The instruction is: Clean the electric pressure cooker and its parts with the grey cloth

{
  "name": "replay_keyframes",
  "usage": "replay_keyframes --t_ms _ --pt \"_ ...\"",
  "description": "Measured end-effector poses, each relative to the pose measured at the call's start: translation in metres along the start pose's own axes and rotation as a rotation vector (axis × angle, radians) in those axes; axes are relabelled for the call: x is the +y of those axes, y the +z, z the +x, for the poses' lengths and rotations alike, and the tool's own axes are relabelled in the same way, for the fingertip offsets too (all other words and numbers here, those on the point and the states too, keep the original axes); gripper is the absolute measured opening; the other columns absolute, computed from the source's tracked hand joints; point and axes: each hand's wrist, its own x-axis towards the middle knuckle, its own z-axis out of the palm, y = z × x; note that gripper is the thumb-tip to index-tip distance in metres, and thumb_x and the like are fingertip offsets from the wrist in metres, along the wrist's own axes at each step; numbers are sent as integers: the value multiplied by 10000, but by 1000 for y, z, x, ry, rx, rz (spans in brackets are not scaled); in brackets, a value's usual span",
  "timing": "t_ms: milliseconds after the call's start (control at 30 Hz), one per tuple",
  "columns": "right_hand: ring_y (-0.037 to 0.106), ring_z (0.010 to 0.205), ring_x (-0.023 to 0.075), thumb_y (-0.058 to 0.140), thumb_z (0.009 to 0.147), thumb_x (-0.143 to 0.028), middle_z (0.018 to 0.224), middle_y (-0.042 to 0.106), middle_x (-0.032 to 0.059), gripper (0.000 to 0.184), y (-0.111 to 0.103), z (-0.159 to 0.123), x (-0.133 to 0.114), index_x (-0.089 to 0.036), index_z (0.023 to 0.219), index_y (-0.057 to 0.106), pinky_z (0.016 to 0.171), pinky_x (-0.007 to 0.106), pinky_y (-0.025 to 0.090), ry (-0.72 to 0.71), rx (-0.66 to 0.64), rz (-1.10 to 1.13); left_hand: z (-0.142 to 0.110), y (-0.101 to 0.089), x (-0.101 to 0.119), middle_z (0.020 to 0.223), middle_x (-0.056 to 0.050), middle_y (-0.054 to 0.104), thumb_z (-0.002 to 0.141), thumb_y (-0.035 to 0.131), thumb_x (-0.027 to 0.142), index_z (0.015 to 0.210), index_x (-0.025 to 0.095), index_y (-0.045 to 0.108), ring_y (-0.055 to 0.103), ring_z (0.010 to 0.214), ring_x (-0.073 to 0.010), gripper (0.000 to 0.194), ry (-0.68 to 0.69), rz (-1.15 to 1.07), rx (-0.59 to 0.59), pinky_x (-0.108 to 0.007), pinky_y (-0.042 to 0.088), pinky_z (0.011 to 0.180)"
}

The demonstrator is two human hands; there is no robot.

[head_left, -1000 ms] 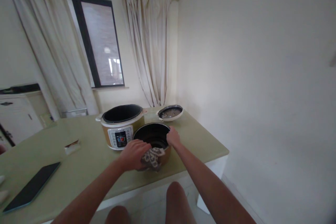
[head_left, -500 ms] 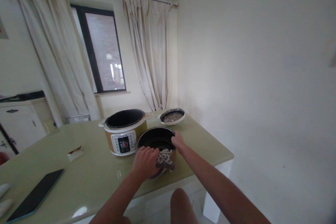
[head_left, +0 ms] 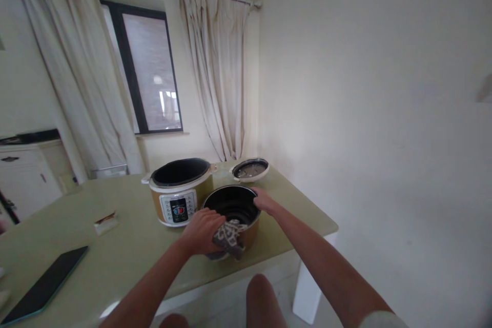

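A dark-lined inner pot [head_left: 251,236] with a tan outside stands near the table's front edge, its mouth tipped slightly toward me. My right hand [head_left: 264,201] grips its rim on the right side. Bunched in my left hand [head_left: 203,230] is a grey-and-white patterned cloth [head_left: 230,238], which hangs over the pot's near left rim. Left of the pot and just behind it, a gold-and-white electric cooker [head_left: 179,200] stands without its lid. The cooker's round lid [head_left: 250,170] lies upside down behind the pot.
The glossy green table [head_left: 134,251] ends in a corner at the right, beside a plain wall. A dark tablet [head_left: 46,284] lies at the left, with a small white packet [head_left: 105,223] beyond it. My knees are below the front edge.
My left hand has slid slightly left along the pot's rim with the cloth. The right hand keeps its hold on the rim. The view has shifted a little.
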Motion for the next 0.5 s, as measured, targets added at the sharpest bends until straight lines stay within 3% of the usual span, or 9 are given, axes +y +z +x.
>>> replay_keyframes --t_ms 100,200,367,433,500 --pt "738 1198 247 560 675 -9 1242 814 62 619 -2 6 -5 -186 1226 781 1031 287 552 -2 -17 -48 -12 2 -28 971 -64 770 752 818 411 936 295 677 707 981 -310 259 -10 -11 51 -441 475 932" --pt "707 1280 274 585 716 -22 1324 784 88 609 -3 12 -8 -204 1269 764 1090 319 520 48 7 -126 -8 4 -23 967 -53 767 756 819 408 948 291 692 703 996 -314 259 -76 8 77 -449 466 942" --pt "737 1221 351 660 781 -95 1255 784 170 552 1 13 -11 -167 1328 697 1001 383 556 204 42 -270 24 7 41 1062 -129 797 844 780 532 1077 217 744 701 1106 -365 394 -229 64 65 -489 448 981" --pt "743 1206 351 679 793 -107 1248 782 176 585 2 11 -12 -161 1375 661 972 377 562 215 36 -313 38 9 72 1037 -172 795 889 736 573 1073 186 747 710 1073 -383 429 -357 87 79 -508 449 959" --pt "727 1246 331 684 792 -88 1299 774 155 636 -1 9 -14 -183 1419 638 1000 357 548 175 18 -341 47 12 94 1004 -195 788 913 724 524 1064 166 742 717 1031 -386 390 -393 91 98 -516 448 938"
